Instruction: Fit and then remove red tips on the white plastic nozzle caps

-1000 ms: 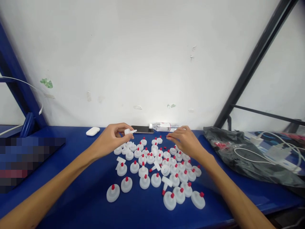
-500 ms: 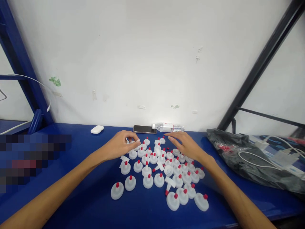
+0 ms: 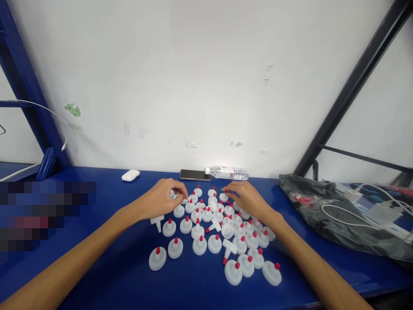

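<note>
Many white, round nozzle caps with red tips stand scattered over the blue tabletop. At the far left of the group, my left hand is curled, thumb and fingers closing at a white cap that they partly hide. On the far right side, the bent fingers of my right hand close at the red tip of another nozzle cap. A few flat-ended white pieces lie on their sides, among them one T-shaped piece below my left wrist and one red-tipped piece in front.
Along the wall lie a white earphone case, a phone and a clear water bottle on its side. A dark plastic bag with white cables covers the right end. Metal frame posts rise at both sides.
My right fingers have bent down onto a cap, which has shifted slightly toward me. My left fingertips have lowered a little. The T-shaped piece by my left wrist has slid left.
</note>
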{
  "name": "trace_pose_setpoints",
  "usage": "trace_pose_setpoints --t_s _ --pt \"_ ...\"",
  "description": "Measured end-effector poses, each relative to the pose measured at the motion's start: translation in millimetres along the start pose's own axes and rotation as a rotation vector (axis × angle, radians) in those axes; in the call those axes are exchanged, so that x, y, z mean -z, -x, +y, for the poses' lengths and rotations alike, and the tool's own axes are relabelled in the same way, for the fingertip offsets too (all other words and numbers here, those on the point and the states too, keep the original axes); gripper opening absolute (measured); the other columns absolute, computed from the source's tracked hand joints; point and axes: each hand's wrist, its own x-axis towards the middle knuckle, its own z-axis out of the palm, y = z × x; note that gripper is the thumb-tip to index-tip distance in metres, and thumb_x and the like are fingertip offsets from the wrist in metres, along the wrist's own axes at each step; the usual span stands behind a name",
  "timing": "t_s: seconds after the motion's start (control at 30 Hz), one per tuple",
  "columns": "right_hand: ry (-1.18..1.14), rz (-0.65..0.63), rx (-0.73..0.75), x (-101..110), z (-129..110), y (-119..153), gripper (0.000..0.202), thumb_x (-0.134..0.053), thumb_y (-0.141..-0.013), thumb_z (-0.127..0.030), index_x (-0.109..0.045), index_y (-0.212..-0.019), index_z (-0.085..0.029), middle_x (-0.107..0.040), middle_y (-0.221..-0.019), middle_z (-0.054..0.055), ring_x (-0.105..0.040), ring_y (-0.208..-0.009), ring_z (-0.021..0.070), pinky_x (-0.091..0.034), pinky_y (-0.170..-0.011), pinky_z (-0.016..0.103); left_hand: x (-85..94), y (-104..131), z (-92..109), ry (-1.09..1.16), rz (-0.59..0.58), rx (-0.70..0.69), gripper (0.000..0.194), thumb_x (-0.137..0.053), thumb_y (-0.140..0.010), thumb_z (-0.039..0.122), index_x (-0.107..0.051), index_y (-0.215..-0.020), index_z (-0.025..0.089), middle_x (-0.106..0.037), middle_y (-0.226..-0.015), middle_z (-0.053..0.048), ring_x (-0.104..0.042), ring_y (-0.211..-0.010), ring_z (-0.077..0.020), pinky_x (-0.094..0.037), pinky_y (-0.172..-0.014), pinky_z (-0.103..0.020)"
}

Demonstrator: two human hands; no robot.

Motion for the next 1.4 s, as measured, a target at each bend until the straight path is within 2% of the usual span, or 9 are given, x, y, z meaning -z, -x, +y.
trace_pose_setpoints --t_s 0.13,0.27,0.4,0.5,0.7,0.87,1.13,1.27,1.4 --pt "-0.009 0.083 -0.058 7.0 -4.9 -1.9 0.018 -0.057 -0.098 -0.028 -0.075 -0.101 -0.022 -0.076 -0.098 0.004 -0.071 -0.089 0.0234 -0.052 -0.085 0.038 -1.0 -0.2 4.4 -0.049 0.109 -0.02 0.02 -0.052 -0.088 0.03 -0.072 -0.087 0.025 -0.074 -0.091 -0.002 -0.065 -0.088 -0.0216 -0.051 -0.075 -0.033" --pt "-0.262 0.208 -0.172 20.9 -25.9 -2.2 0.02 -0.06 -0.095 -0.036 -0.076 -0.098 -0.024 -0.077 -0.094 0.003 -0.072 -0.086 0.0228 -0.055 -0.079 0.036 -9.2 3.2 15.5 -0.113 0.222 -0.119 0.026 -0.054 -0.093 0.037 -0.067 -0.112 0.025 -0.071 -0.109 -0.005 -0.062 -0.104 -0.0242 -0.051 -0.09 -0.041" --pt "-0.597 0.12 -0.139 31.5 -59.3 -0.9 0.022 -0.066 -0.091 -0.042 -0.077 -0.097 -0.024 -0.077 -0.098 0.003 -0.072 -0.09 0.0223 -0.057 -0.08 0.033 -23.1 7.3 28.7 -0.149 0.21 -0.231 0.049 -0.063 -0.089 0.051 -0.058 -0.131 0.026 -0.068 -0.123 -0.007 -0.058 -0.113 -0.0264 -0.049 -0.096 -0.044" --pt "-0.7 0.065 -0.091 31.1 -74.8 0.6 0.021 -0.067 -0.091 -0.041 -0.078 -0.097 -0.024 -0.077 -0.096 0.002 -0.072 -0.09 0.0215 -0.056 -0.08 0.032 -32.5 8.0 32.5 -0.162 0.168 -0.304 0.036 -0.064 -0.09 0.047 -0.065 -0.119 0.026 -0.072 -0.107 -0.004 -0.061 -0.1 -0.024 -0.048 -0.088 -0.042" --pt "-0.315 0.059 0.121 14.9 -72.4 4.8 0.02 -0.061 -0.097 -0.038 -0.072 -0.109 -0.025 -0.076 -0.1 0.003 -0.068 -0.09 0.0202 -0.047 -0.089 0.036 -39.2 7.6 29.8 -0.374 0.211 -0.442 0.029 -0.063 -0.092 0.027 -0.062 -0.119 0.018 -0.069 -0.106 -0.007 -0.058 -0.095 -0.0241 -0.044 -0.08 -0.042" --pt "-0.085 0.034 0.276 12.3 -71.6 4.1 0.028 -0.045 -0.105 -0.031 -0.068 -0.099 -0.018 -0.07 -0.08 0.004 -0.062 -0.075 0.017 -0.042 -0.082 0.034 -40.1 6.1 32.8 -0.474 0.251 -0.537 0.025 -0.06 -0.093 0.022 -0.061 -0.117 0.017 -0.069 -0.105 -0.008 -0.059 -0.093 -0.0234 -0.044 -0.078 -0.04" --pt "0.182 0.221 0.392 18.9 -70.5 -1.6 0.028 -0.041 -0.102 -0.012 -0.068 -0.099 -0.017 -0.069 -0.073 0.002 -0.057 -0.066 0.0139 -0.04 -0.085 0.037 -47.5 -2.1 38.6 -0.303 0.367 -0.37 0.02 -0.064 -0.081 0.025 -0.07 -0.098 0.017 -0.072 -0.079 -0.003 -0.062 -0.067 -0.0178 -0.046 -0.067 -0.035" --pt "0.292 0.299 0.45 19.2 -73.4 -2.3 0.03 -0.04 -0.099 -0.004 -0.067 -0.097 -0.016 -0.069 -0.072 0.001 -0.057 -0.067 0.0135 -0.041 -0.085 0.036 -48.7 -0.8 45.8 -0.107 0.301 -0.222 0.009 -0.068 -0.075 0.027 -0.07 -0.079 0.019 -0.065 -0.062 0.003 -0.055 -0.055 -0.0122 -0.043 -0.057 -0.027" --pt "0.303 0.386 0.423 27.9 -43.2 1.9 0.027 -0.046 -0.097 -0.001 -0.068 -0.099 -0.016 -0.072 -0.077 0.001 -0.06 -0.069 0.0127 -0.042 -0.09 0.036 -29.5 2.2 43.4 0.139 0.217 0.002 0.019 -0.065 -0.08 0.033 -0.068 -0.068 0.019 -0.062 -0.056 0.004 -0.052 -0.053 -0.0107 -0.04 -0.051 -0.023"
